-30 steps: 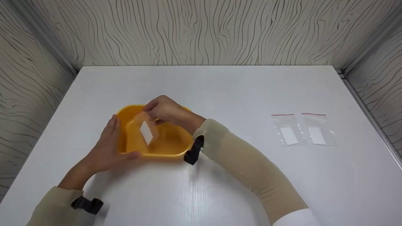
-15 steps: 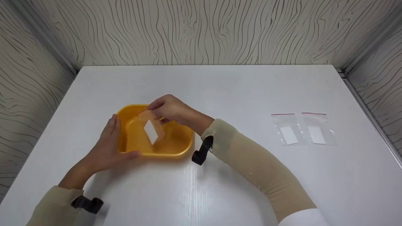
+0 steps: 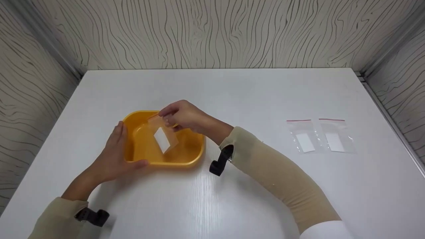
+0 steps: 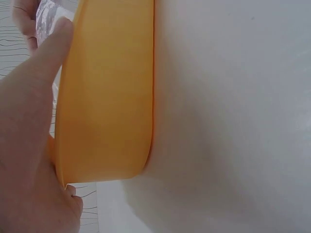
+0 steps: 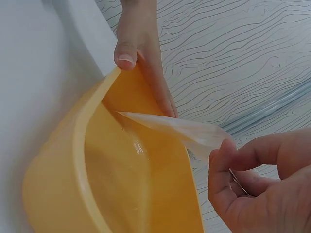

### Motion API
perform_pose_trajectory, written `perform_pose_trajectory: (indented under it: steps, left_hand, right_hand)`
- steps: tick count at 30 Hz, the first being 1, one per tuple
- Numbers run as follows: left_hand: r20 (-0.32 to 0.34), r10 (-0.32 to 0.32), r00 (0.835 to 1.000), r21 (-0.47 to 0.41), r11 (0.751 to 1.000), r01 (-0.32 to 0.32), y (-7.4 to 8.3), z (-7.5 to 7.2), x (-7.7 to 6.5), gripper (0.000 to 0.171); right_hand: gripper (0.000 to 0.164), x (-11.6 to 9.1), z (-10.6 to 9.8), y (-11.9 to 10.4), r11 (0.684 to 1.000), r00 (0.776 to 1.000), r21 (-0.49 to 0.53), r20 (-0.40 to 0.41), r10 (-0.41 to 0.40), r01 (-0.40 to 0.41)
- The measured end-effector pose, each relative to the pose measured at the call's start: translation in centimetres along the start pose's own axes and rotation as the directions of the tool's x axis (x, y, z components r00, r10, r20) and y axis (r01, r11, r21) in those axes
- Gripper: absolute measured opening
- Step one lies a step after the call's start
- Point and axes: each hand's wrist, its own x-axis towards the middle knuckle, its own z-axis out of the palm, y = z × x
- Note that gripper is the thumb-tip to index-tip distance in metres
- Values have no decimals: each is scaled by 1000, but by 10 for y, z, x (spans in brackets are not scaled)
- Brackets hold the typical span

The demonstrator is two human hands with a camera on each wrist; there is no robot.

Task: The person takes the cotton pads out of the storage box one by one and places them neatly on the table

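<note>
A small clear zip bag with a white rectangular piece inside is tilted over a yellow plastic basin. My right hand pinches the bag's upper edge between thumb and fingers. The basin's yellow tints the bag in the head view. In the right wrist view, the bag slants down into the basin, its lower tip near the inner wall. My left hand rests around the basin's near left corner. Its fingers lie straight along the left end, with the thumb on the near rim.
Two more clear zip bags with red seals, a left one and a right one, lie on the white table at right. Each contains a white rectangle. Wood-grain panels enclose the back and sides.
My right hand has moved slightly right with the bag, which shifts right over the basin. The left hand and the basin stay in place.
</note>
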Motion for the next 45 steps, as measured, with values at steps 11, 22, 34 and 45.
perform_pose_trajectory:
  steps: [11,22,34,45]
  left_hand:
    - [-9,11,1000,-2,1000,-11,1,1,1,132]
    - [-8,8,1000,-2,1000,-8,0,1,0,133]
    - [-17,2,1000,-16,1000,-2,0,1,0,134]
    - [-6,2,1000,-2,1000,-2,-1,1,0,133]
  right_hand:
    - [32,-7,-10,5,1000,1000,21,-8,13,-13]
    - [34,-19,-21,8,998,1000,68,13,-18,17]
    - [37,-34,-41,12,999,1000,40,-18,-19,19]
    - [41,-49,-63,17,998,999,48,-36,-29,31]
